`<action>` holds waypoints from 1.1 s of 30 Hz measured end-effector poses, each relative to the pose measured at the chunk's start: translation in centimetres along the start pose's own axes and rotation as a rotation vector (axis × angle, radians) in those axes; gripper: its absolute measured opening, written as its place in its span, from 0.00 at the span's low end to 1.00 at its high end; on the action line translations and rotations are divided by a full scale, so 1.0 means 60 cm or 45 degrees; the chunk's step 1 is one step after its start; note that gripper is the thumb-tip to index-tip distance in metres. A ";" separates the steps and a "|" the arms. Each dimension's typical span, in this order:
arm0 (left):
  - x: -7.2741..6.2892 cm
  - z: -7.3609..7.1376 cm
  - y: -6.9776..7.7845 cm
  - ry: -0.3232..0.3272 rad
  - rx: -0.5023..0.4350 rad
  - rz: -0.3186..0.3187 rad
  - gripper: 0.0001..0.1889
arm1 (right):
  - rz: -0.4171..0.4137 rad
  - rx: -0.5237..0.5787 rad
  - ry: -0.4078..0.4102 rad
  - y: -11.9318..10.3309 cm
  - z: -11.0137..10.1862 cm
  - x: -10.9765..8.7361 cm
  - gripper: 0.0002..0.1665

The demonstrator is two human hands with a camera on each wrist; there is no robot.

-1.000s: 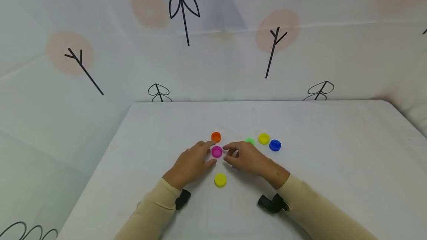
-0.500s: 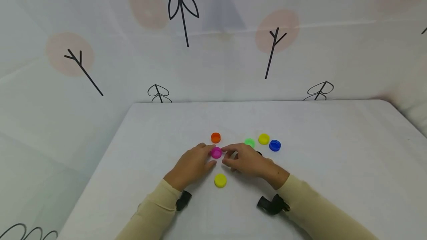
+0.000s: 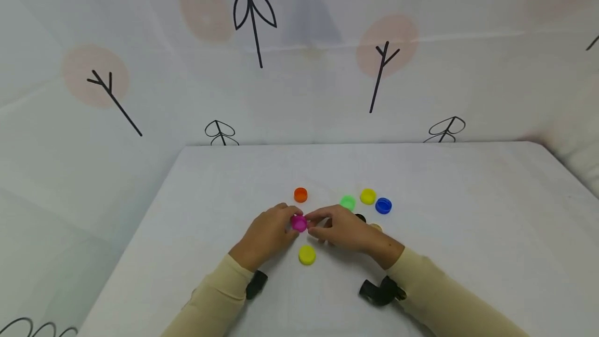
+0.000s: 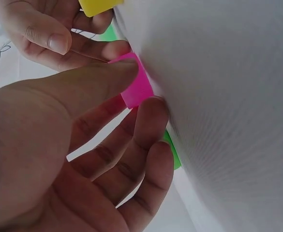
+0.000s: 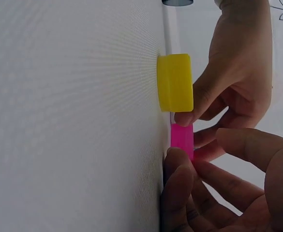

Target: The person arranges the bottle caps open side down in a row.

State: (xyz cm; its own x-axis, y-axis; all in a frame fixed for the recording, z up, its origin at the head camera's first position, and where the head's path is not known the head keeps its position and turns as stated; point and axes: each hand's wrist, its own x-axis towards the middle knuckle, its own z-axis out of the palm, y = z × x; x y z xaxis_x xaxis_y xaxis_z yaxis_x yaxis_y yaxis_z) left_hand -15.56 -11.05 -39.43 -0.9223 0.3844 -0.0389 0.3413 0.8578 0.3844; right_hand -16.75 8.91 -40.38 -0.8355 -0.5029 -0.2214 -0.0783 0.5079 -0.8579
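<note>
My left hand (image 3: pixel 265 233) pinches a pink bottle cap (image 3: pixel 299 224) between thumb and fingertips, low over the white table. In the left wrist view the thumb covers part of the pink cap (image 4: pixel 139 87). From the other side, my right hand (image 3: pixel 343 229) has its fingertips right at the cap's edge, its thumb apart from it and its fingers loosely bent. Nearer the body lies a yellow cap (image 3: pixel 307 255), which stands large in front of the left hand in the right wrist view. An orange cap (image 3: pixel 301 195) lies just beyond the hands.
Beyond the right hand lie a light green cap (image 3: pixel 348 203), a second yellow cap (image 3: pixel 368 196) and a blue cap (image 3: pixel 383 205). A black cap (image 3: pixel 360 218) and a tan piece (image 3: pixel 376 228) are partly hidden behind that hand. Patterned cloth (image 3: pixel 318 92) surrounds the table (image 3: pixel 468 212).
The pink cap has shifted slightly toward the body, and the left thumb and fingers have closed on it. The right fingertips have followed, and the black cap and tan piece have come into view.
</note>
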 end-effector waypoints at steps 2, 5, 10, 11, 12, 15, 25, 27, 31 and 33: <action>-0.002 -0.001 -0.001 0.013 0.007 0.010 0.20 | -0.006 0.004 -0.004 -0.002 0.001 -0.001 0.22; -0.004 -0.002 -0.002 0.025 0.012 0.024 0.19 | -0.010 0.007 -0.003 -0.003 0.003 -0.002 0.22; -0.007 -0.003 -0.003 0.014 0.013 0.009 0.18 | -0.038 0.011 -0.014 -0.003 0.006 -0.004 0.22; -0.007 -0.004 -0.003 0.021 0.016 0.011 0.18 | -0.039 0.014 -0.010 -0.003 0.006 -0.005 0.22; -0.008 -0.005 -0.004 0.035 0.018 0.016 0.18 | -0.038 0.019 -0.005 -0.004 0.007 -0.005 0.22; -0.008 -0.007 -0.004 0.084 0.027 0.044 0.18 | -0.025 0.048 0.023 -0.006 0.008 -0.006 0.21; -0.014 -0.021 0.001 0.134 -0.001 0.040 0.21 | -0.039 0.168 0.114 -0.008 0.012 -0.008 0.21; -0.016 -0.024 0.002 0.167 0.003 0.070 0.20 | -0.044 0.183 0.134 -0.009 0.011 -0.009 0.21; -0.020 -0.027 0.004 0.209 -0.009 0.139 0.20 | -0.014 0.228 0.155 -0.009 0.012 -0.009 0.20; -0.022 -0.028 0.005 0.229 -0.020 0.170 0.20 | -0.009 0.264 0.155 -0.010 0.011 -0.011 0.20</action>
State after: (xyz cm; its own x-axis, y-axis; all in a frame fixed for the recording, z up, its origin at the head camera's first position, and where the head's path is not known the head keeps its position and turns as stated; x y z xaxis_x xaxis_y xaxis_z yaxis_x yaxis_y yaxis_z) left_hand -14.54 -11.89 -37.71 -0.8872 0.4257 0.1777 0.4607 0.7976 0.3894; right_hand -15.80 8.44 -40.05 -0.8956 -0.4119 -0.1681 0.0181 0.3438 -0.9389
